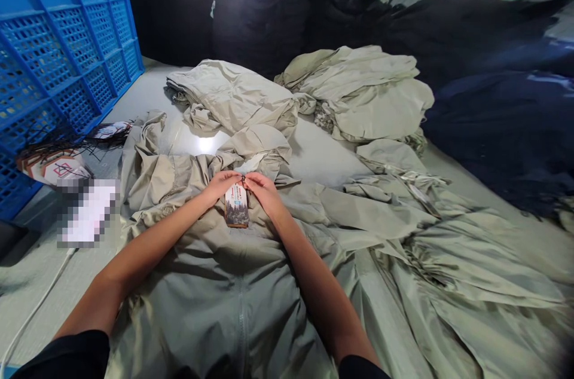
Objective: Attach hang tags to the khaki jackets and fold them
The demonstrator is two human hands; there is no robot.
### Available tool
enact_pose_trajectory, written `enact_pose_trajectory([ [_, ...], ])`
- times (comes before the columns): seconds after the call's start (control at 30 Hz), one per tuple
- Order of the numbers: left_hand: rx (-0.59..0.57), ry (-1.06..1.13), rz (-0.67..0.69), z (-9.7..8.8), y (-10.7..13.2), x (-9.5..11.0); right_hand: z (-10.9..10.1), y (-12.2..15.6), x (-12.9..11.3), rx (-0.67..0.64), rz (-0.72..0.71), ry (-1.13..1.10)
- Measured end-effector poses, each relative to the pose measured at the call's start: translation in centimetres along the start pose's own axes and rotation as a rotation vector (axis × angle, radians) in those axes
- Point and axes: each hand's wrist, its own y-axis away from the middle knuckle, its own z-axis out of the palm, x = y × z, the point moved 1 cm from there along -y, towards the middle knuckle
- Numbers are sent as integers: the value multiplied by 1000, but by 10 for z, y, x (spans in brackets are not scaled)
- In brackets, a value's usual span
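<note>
A cardboard hang tag (236, 205) with a forest picture dangles on the chest of a khaki zip-front jacket (224, 289), which lies spread out under my forearms. My left hand (220, 185) and my right hand (264, 192) meet just above the tag. Their fingertips pinch its small top fastening or cord (243, 179), which is mostly hidden by my fingers. The tag's face shows printed red and white markings above the picture.
More crumpled khaki garments (231, 98) lie beyond my hands on a grey table (314, 158). A blue plastic crate (58, 50) stands at the left, near loose tags with black cords (54, 164). Dark garment piles (493, 128) rise behind, and a white cable (36, 307) runs along the near left.
</note>
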Motion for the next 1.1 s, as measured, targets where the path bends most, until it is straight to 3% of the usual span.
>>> enact_pose_trajectory([
  [0.17,-10,71,-59,-3,0,6,3,0,-3,-15,-23,35],
  [0.47,21,121,-75,-4,0,8,17,0,-1,126,-124,33],
  [0.63,31,87,-40,-6,-1,7,21,5,-2,222,-254,140],
  [0.83,5,69,-26,-6,1,9,20,11,-13,239,-434,399],
  [1.1,-14,82,-46,-6,2,11,21,13,-15,243,-504,541],
])
